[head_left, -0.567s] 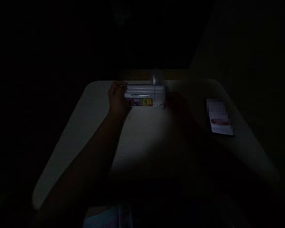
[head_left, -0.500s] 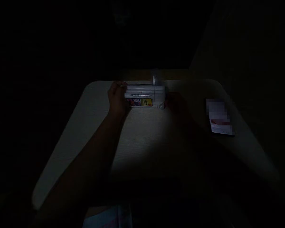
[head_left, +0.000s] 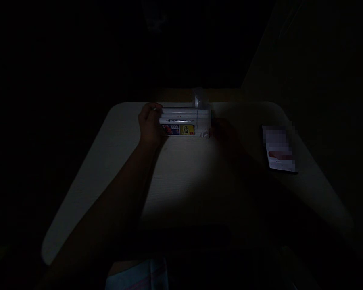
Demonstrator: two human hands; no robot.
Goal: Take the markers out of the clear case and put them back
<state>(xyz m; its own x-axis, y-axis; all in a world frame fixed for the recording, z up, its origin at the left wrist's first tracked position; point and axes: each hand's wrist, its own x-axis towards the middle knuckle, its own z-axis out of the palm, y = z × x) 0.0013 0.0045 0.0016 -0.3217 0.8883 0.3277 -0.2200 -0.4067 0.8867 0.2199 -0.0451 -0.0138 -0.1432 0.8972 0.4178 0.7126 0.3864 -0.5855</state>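
A white pack of pens (head_left: 177, 114) in clear plastic lies lengthwise near the far edge of the table. Its front carries a yellow and dark blue label (head_left: 186, 129), and a long pen shape runs just above that. Clear plastic (head_left: 200, 100) sticks up at the upper right of the pack. My left hand (head_left: 149, 123) is closed around the left end, its fingers reaching over the top. At the right end, the bent fingers of my right hand (head_left: 225, 131) grip the pack's edge; deep shadow hides most of their detail.
A phone (head_left: 280, 151) with a lit, partly pixelated screen lies on the right side of the pale table (head_left: 175, 173). Light blue cloth (head_left: 139, 276) shows at the bottom edge. Darkness hides most of the surroundings.
Both hands and the pack stay nearly in place. The pack's label and pen shape look sharper now, and the clear plastic at its top has shifted slightly.
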